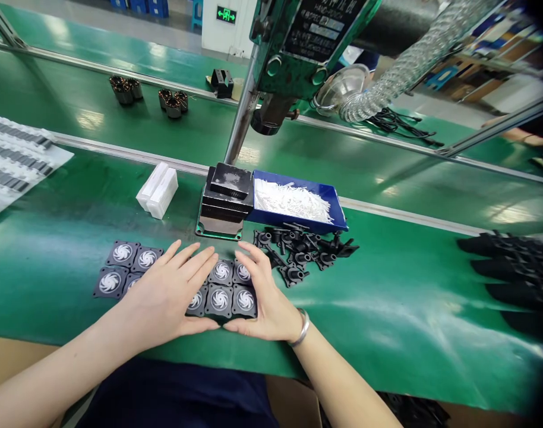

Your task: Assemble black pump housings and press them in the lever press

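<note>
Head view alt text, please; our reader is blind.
The left hand and right hand cup black swirl-marked tiles on a green bench. To the left lie four more tiles; black fittings and a blue tray of white strips sit behind.

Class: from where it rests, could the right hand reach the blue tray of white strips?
Probably yes. The right hand lies just short of the blue tray; only a low heap of black parts sits between, easy to pass over.

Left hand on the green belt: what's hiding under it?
The left hand lies spread over flat dark square pieces with white swirl centres on the green belt. Some peek out at its edges; whatever sits beneath the palm is covered.
</note>
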`<act>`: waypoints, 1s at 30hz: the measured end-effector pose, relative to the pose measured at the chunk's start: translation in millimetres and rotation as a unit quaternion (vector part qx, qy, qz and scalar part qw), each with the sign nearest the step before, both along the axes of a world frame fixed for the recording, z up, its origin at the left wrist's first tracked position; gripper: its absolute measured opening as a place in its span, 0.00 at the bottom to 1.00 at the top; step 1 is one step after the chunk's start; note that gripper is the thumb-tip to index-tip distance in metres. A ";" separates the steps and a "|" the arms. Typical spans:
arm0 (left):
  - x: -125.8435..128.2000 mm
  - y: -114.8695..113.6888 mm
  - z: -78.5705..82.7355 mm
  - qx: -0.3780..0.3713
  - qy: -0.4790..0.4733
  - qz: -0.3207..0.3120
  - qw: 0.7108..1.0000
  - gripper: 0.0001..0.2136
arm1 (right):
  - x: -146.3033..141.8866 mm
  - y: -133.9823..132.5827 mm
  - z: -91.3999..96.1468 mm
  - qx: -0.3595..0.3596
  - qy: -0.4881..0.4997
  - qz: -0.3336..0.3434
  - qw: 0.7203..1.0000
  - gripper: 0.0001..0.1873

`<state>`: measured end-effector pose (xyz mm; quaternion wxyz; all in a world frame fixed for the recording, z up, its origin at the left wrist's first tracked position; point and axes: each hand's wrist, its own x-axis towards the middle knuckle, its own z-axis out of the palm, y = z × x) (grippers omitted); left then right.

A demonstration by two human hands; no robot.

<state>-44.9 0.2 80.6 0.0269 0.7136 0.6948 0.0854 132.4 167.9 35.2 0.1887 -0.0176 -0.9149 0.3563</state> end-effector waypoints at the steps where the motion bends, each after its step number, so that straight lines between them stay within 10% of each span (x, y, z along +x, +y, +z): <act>1: 0.7 0.6 -0.1 -0.001 0.001 0.000 1.000 0.42 | 1.1 1.1 -0.7 -0.017 -0.009 -0.002 1.000 0.54; 22: 6.1 4.9 -2.3 -0.021 -0.019 0.010 1.000 0.38 | 0.9 0.6 -1.5 0.011 -0.017 0.009 1.000 0.48; 30: -33.8 -33.3 29.4 -0.020 -0.055 0.059 0.997 0.55 | 2.2 -0.3 -5.7 0.021 -0.026 0.006 0.999 0.47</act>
